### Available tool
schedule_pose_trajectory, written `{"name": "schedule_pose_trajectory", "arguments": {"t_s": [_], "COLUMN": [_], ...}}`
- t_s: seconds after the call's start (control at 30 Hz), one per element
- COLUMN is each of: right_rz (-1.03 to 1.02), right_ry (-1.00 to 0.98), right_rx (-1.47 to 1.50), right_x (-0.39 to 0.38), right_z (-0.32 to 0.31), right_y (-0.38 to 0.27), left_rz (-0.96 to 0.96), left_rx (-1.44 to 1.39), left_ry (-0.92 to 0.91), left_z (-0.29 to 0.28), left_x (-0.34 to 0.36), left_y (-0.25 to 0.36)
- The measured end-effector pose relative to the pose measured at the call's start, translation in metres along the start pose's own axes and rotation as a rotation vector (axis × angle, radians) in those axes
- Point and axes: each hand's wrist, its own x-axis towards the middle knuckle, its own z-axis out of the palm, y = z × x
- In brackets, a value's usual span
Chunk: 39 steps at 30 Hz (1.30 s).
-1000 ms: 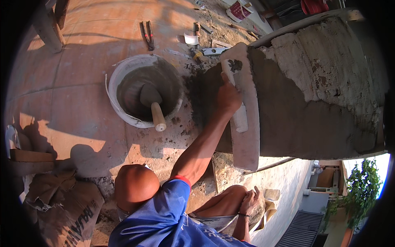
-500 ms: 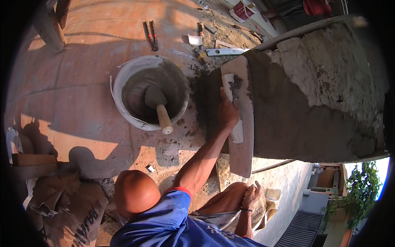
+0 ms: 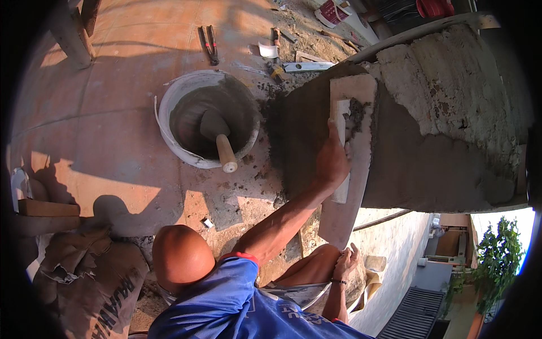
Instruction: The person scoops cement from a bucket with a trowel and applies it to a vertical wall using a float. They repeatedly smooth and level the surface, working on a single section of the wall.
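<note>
Neither my left hand nor my right hand shows. A co-worker (image 3: 206, 294) in a blue shirt sits below me, seen from above. One of that person's hands (image 3: 333, 158) grips the handle of a long pale plastering float (image 3: 339, 220), which lies on a curved surface of wet grey mortar (image 3: 429, 175) with a rough, pale upper part (image 3: 440, 79). The co-worker's other hand (image 3: 347, 263) rests by a bent knee, its fingers partly curled. Left of the float, a white bucket (image 3: 168, 130) holds grey mortar and a trowel with a wooden handle (image 3: 226, 152).
Red-handled pliers (image 3: 208, 45), a spirit level (image 3: 309, 66) and other tools lie on the floor (image 3: 124, 85). A printed bucket (image 3: 330, 12) stands at the top, a paper sack (image 3: 90, 288) and wood pieces (image 3: 48, 208) at lower left, a metal grate (image 3: 406, 313) and plant (image 3: 497, 260) at lower right.
The co-worker's hand and the float have moved to the right across the mortar, slightly tilting the float. The co-worker's other hand has stayed by the knee.
</note>
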Motion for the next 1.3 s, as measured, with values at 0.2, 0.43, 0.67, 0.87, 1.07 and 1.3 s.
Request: {"name": "schedule_pose_trajectory", "arguments": {"t_s": [0.2, 0.43, 0.67, 0.87, 1.07, 1.3], "right_rz": [-0.09, -0.01, -0.028, -0.024, -0.03, -0.143], "right_ry": [-0.007, 0.106, 0.058, -0.02, 0.035, 0.072], "right_rx": [-0.114, -0.035, -0.073, -0.019, -0.057, -0.076], "right_x": [0.004, -0.021, -0.005, -0.001, -0.011, -0.003], "right_z": [0.003, -0.017, -0.014, 0.019, 0.014, -0.016], "right_y": [0.008, -0.004, 0.01, -0.007, -0.02, 0.029], "left_rz": [-0.283, -0.282, -0.2, -0.017, -0.406, -0.43], "left_rx": [-0.045, 0.059, 0.02, -0.08, 0.025, 0.044], "left_ry": [-0.039, -0.072, -0.163, -0.013, -0.017, 0.063], "left_z": [-0.012, -0.026, -0.013, -0.002, -0.007, -0.01], "left_x": [0.015, 0.07, 0.016, -0.043, 0.008, 0.107], "left_y": [-0.042, -0.038, 0.002, -0.046, -0.099, -0.15]}}
